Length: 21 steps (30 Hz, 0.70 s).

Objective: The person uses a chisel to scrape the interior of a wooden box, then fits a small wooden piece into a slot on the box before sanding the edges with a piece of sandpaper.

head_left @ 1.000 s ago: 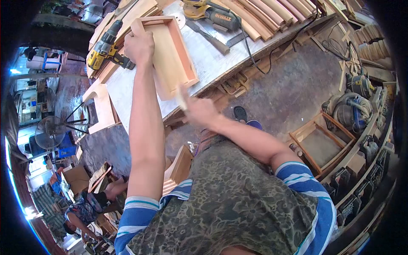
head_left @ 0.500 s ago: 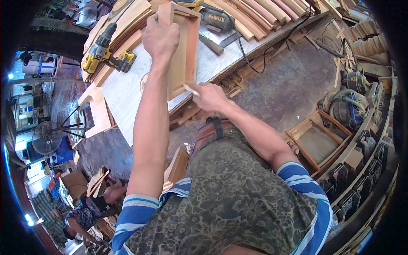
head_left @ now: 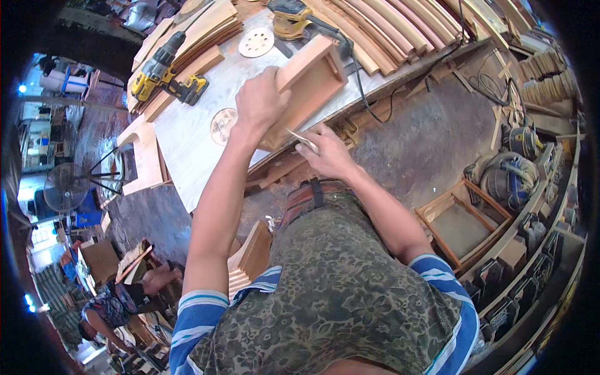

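My left hand [head_left: 261,103] is wrapped round the near side of a shallow wooden box [head_left: 312,87], which is tilted over the white-topped workbench [head_left: 181,140]. Its open side faces right. In my right hand [head_left: 330,150] is a thin, light-coloured piece [head_left: 300,139], pinched between the fingers, its tip close to the box's lower end. What the piece is, I cannot make out. A perforated sanding disc [head_left: 256,42] and another round disc [head_left: 224,125] lie on the bench.
A yellow drill [head_left: 164,76] rests at the bench's left, by stacked boards. Behind the box sits a corded sander [head_left: 289,15]. Curved wooden strips [head_left: 381,31] cover the far side. A wooden frame [head_left: 464,225] and a vacuum [head_left: 509,178] stand right; another person [head_left: 115,309] bends at lower left.
The box has turned and tilted to the right, with my left hand lower on it. My right hand has shifted slightly right and down, still holding the thin piece. The perforated disc has come into view.
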Motion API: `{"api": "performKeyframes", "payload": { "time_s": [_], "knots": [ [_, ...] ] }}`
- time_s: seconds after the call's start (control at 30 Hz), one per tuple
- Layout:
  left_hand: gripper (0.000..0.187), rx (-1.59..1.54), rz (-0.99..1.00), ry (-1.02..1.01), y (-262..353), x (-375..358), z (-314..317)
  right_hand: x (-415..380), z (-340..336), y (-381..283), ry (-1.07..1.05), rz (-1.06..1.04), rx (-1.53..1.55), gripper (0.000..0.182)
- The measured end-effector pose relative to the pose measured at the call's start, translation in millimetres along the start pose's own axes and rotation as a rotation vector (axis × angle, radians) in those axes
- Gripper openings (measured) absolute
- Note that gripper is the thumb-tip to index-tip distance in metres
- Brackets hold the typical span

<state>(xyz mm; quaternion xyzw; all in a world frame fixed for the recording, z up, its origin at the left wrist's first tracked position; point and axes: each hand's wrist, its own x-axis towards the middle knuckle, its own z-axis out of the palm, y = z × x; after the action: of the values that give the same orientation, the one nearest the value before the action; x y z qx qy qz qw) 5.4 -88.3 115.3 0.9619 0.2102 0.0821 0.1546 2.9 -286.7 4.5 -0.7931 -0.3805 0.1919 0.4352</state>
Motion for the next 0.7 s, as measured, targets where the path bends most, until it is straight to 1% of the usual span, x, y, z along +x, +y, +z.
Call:
{"api": "performKeyframes", "payload": {
  "time_s": [0.03,0.07,0.13,0.2,0.23,0.27,0.3,0.33,0.37,0.43,0.47,0.5,0.53,0.57,0.6,0.63,0.7],
  "knots": [
    [0.055,0.07,0.03,-0.041,-8.2,-5.4,-1.3,-2.6,-4.8,2.6,0.074,-0.019,-0.017,0.041],
    [0.055,0.073,0.019,-0.029,-12.4,-10.3,-8.7,-4.6,-10.0,5.6,0.067,-0.033,-0.018,0.041],
    [0.051,0.172,-0.1,-0.041,-20.5,-22.6,-23.6,-13.0,-18.6,12.0,0.155,0.021,0.157,0.04],
    [0.052,0.194,-0.15,-0.043,-29.8,-30.8,-36.9,-20.2,-24.8,16.8,0.215,0.059,0.275,0.042],
    [0.052,0.214,-0.183,-0.049,-34.8,-37.0,-40.8,-20.9,-26.3,20.7,0.188,0.051,0.283,0.042],
    [0.052,0.222,-0.214,-0.051,-43.5,-40.1,-37.1,-22.4,-26.4,24.5,0.165,0.09,0.307,0.044],
    [0.053,0.219,-0.173,-0.058,-55.6,-39.1,-28.3,-24.6,-24.7,27.5,0.14,0.133,0.332,0.046],
    [0.055,0.214,-0.131,-0.067,-58.8,-40.6,-27.3,-23.2,-21.8,28.6,0.085,0.23,0.415,0.041],
    [0.055,0.219,-0.158,-0.071,-60.9,-43.5,-26.4,-20.9,-19.8,29.0,0.057,0.229,0.42,0.041],
    [0.064,0.094,-0.142,-0.149,-59.6,-39.5,-27.2,-11.3,-18.9,28.0,-0.119,0.351,0.432,0.037],
    [0.064,0.097,-0.155,-0.15,-60.2,-37.0,-28.5,-6.8,-14.1,27.5,-0.149,0.369,0.445,0.038],
    [0.07,0.056,-0.139,-0.23,-62.5,-35.7,-29.5,-2.2,-7.3,25.1,-0.163,0.372,0.45,0.038],
    [0.077,0.011,-0.119,-0.31,-67.5,-35.0,-29.4,2.3,-0.3,20.8,-0.168,0.319,0.43,0.038],
    [0.077,0.008,-0.122,-0.313,-77.1,-32.4,-27.6,4.1,6.4,14.8,-0.169,0.265,0.407,0.037],
    [0.079,-0.051,-0.091,-0.289,-88.1,-27.4,-26.2,5.2,14.6,5.6,-0.128,0.192,0.455,0.035],
    [0.081,-0.113,-0.055,-0.26,-94.0,-23.9,-27.6,7.3,22.6,0.4,-0.122,0.19,0.444,0.035],
    [0.079,-0.138,-0.024,-0.276,-103.9,-15.5,-27.2,15.9,38.1,-5.6,-0.107,0.19,0.264,0.034]
  ]
}}
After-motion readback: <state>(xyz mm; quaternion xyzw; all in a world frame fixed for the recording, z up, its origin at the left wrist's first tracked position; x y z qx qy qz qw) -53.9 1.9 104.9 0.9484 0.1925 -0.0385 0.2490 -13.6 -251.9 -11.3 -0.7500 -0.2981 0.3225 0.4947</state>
